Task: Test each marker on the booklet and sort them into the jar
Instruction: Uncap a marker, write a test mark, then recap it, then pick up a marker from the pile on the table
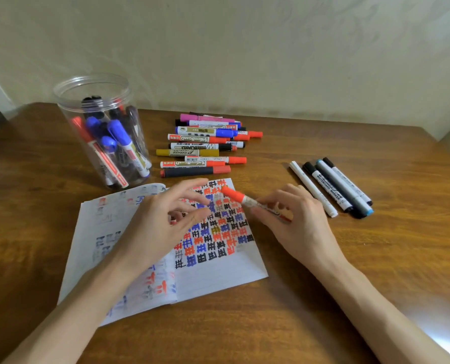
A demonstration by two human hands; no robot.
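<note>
A: Where was the marker under test?

B: The red-capped white whiteboard marker [252,202] lay across the fingers of the right hand [294,219], pinched by its barrel over the open paper booklet [213,269] covered in coloured test marks. Its cap was on and pointed at the left hand [166,222].

A: And that one?

B: Empty, fingers loosely curled and half open, hovering above the page close to the cap, not touching it as far as I could tell.

A: What could have gone wrong?

B: Pulling the cap against a light fingertip pinch might have let the barrel slip and roll across the wooden counter [376,258] into the four thin pens [334,187] to the right, muddling the groups. The untested pile of markers [205,143] sat just behind the booklet, and the clear plastic jar [97,127], already partly filled, stood upright near the left forearm; a careless reach could have knocked it
</note>
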